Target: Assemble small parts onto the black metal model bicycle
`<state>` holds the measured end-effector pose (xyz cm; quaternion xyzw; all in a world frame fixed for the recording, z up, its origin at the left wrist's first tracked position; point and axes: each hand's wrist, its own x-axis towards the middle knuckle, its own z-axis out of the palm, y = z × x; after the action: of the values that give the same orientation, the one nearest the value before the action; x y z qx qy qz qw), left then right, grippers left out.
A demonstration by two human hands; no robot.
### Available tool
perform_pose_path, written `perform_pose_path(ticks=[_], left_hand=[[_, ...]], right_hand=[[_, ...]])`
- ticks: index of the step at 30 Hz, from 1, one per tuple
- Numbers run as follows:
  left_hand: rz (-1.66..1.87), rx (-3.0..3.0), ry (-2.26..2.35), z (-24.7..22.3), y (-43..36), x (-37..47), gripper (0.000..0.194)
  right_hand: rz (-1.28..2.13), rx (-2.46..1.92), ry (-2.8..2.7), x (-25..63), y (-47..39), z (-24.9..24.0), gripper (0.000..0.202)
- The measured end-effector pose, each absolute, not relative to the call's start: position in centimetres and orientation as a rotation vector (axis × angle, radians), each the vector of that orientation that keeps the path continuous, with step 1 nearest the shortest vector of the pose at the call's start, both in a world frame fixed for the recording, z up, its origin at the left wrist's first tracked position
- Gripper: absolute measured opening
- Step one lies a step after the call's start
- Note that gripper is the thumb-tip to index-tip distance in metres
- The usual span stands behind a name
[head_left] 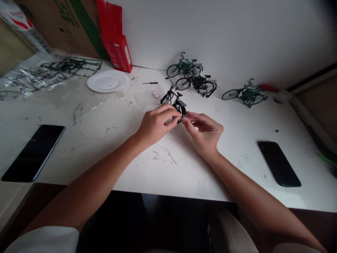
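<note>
A small black model bicycle (180,103) stands at the middle of the table, its front wheel pointing away to the left. My left hand (155,123) pinches its rear end near the back wheel, thumb and forefinger together. From the other side, my right hand (206,133) closes thumb and fingers on the same rear part. The exact piece between the fingertips is too small and partly hidden. Below my hands lies a thin metal pin-like piece (173,159). A small screwdriver (150,83) rests behind, beside a clear plastic bag (144,99) with a red-edged label.
More model bicycles stand behind: a green one (185,66), a black one (197,83) and another green one (246,95) rightward. A white plate (107,80), a red box (119,52) and black part frames (73,66) are at left. Phones lie left (34,153) and right (279,164).
</note>
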<state>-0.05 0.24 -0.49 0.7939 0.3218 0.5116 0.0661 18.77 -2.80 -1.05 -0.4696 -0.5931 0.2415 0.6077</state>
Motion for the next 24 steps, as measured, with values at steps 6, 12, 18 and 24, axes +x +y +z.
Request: perform_pose_path(ticks=[6, 12, 18, 24], left_hand=[[1.527, 2.433, 0.974, -0.60, 0.25, -0.09, 0.013], [1.521, 2.442, 0.990, -0.87, 0.32, -0.12, 0.013], [1.550, 2.475, 0.988, -1.17, 0.37, -0.01, 0.014], [1.559, 2.495, 0.988, -1.47, 0.48, 0.07, 0.014]], right_hand=[[0.478, -1.103, -1.446, 19.04, -2.81, -1.20, 0.022], [0.445, -1.130, -1.466, 19.09, -2.77, -1.26, 0.022], [0.410, -1.099, -1.506, 19.09, -3.00, -1.08, 0.023], [0.284, -1.071, -1.569, 19.18, -2.81, -1.25, 0.035]])
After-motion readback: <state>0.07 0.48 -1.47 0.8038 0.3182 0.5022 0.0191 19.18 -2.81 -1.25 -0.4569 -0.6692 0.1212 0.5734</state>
